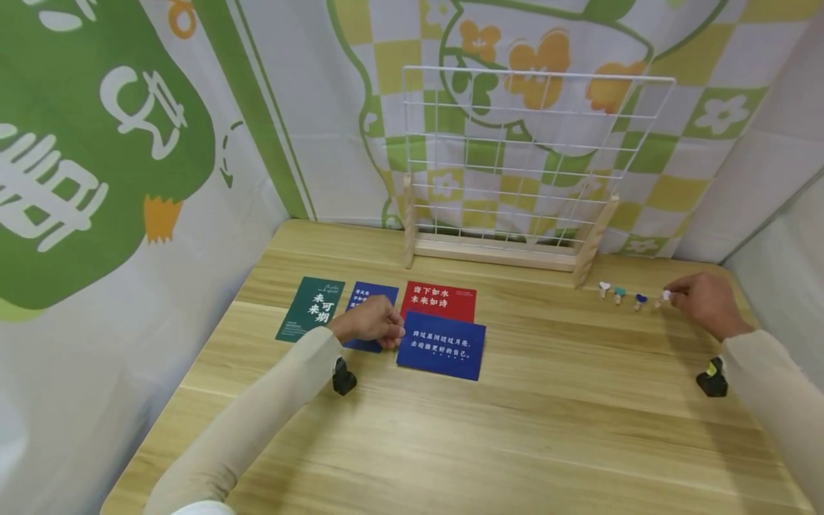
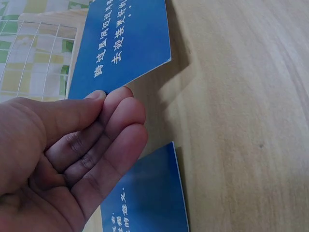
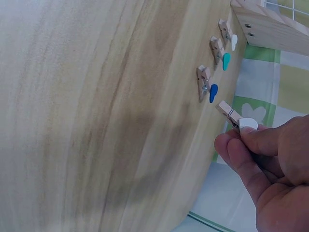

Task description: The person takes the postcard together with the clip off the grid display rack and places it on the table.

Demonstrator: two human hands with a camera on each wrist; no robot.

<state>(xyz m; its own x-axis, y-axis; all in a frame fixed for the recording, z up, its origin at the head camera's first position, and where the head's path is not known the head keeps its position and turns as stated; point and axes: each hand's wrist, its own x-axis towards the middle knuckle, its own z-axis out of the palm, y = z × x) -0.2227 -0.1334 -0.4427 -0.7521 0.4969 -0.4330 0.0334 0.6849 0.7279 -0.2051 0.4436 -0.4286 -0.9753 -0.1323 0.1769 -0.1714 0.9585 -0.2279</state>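
My left hand [image 1: 375, 320] pinches the left edge of a blue card [image 1: 441, 345] with white lettering, between thumb and fingers. In the left wrist view the held blue card [image 2: 128, 41] is raised off the table. Below that hand lies another blue card [image 1: 373, 295], partly hidden by it. A red card [image 1: 444, 295] and a dark green card [image 1: 311, 307] lie alongside. At the far right, my right hand [image 1: 704, 304] pinches a small wooden clothespin [image 3: 231, 115] with a white heart. Three more clothespins lie in a row beside it, including a dark blue-heart one [image 3: 204, 83].
A white wire grid [image 1: 515, 172] stands upright in a wooden base [image 1: 496, 252] at the back of the wooden table [image 1: 450, 436]. Printed curtains [image 1: 335, 107] hang behind and to the left. Black wrist devices [image 1: 344, 377] are strapped to both wrists.
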